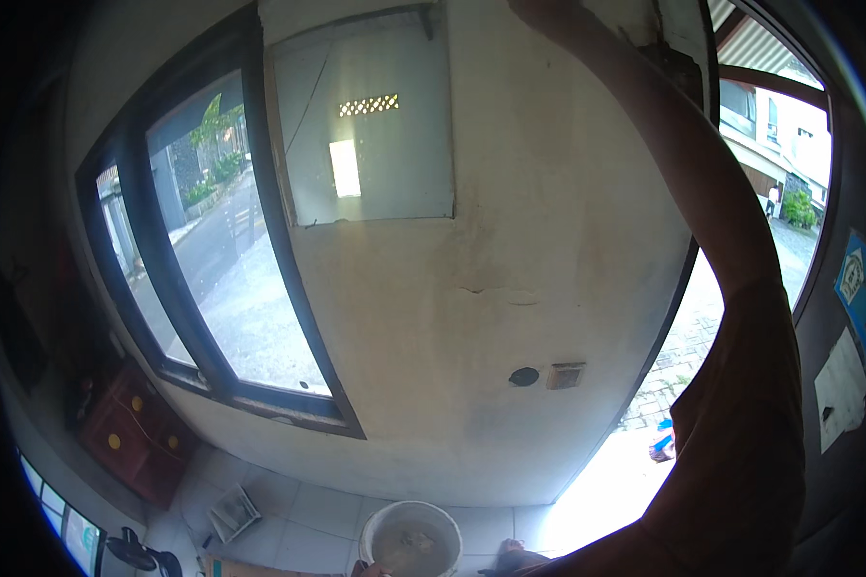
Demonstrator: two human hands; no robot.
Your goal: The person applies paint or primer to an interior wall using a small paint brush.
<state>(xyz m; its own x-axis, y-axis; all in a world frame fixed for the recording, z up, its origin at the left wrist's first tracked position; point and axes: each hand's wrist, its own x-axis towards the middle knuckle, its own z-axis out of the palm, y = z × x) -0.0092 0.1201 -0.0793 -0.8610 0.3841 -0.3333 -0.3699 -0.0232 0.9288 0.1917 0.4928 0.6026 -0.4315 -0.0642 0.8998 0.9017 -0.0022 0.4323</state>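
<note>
My right arm reaches up along the right side to the wall's top. Only the base of my right hand [538, 9] shows at the upper edge; its fingers are cut off, so what it touches is hidden. At the bottom edge, the fingers of my left hand [370, 570] hold the left rim of a white plastic bucket [447, 521]. Cloudy greyish water [411, 552] fills part of the bucket, with a pale lump or cloth in it. Before me stands a stained cream wall [519, 252] with a pale panel [404, 173] set in it.
A dark-framed window [289, 252] is at left, an open doorway [693, 346] at right. Low on the wall are a dark round hole [524, 376] and a switch or socket plate [566, 376]. A red cabinet [141, 440], a grey tray-like object [233, 513] and a foot [514, 554] are lower down.
</note>
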